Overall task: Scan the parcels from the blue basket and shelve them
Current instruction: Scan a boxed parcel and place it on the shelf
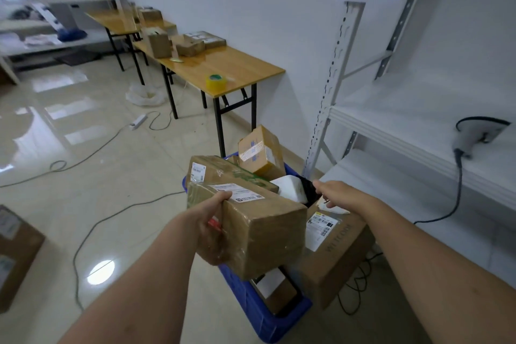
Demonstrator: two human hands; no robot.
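Note:
A blue basket (252,306) on the floor is piled with several cardboard parcels. My left hand (213,227) grips the near left end of a long brown box (259,229) with a white label, held above the basket. My right hand (333,194) reaches over the basket's right side, with its fingers on a black-and-white soft packet (296,188). Whether it pinches the packet is unclear. A handheld scanner (472,137) lies on the white shelf (396,131) at the right, its cable hanging down.
A large flat carton (335,254) leans against the basket's right side. Wooden folding tables (220,70) with boxes and a yellow tape roll (216,81) stand behind. Cables and a power strip (137,121) trail over the glossy floor. Another carton (14,254) sits at the left edge.

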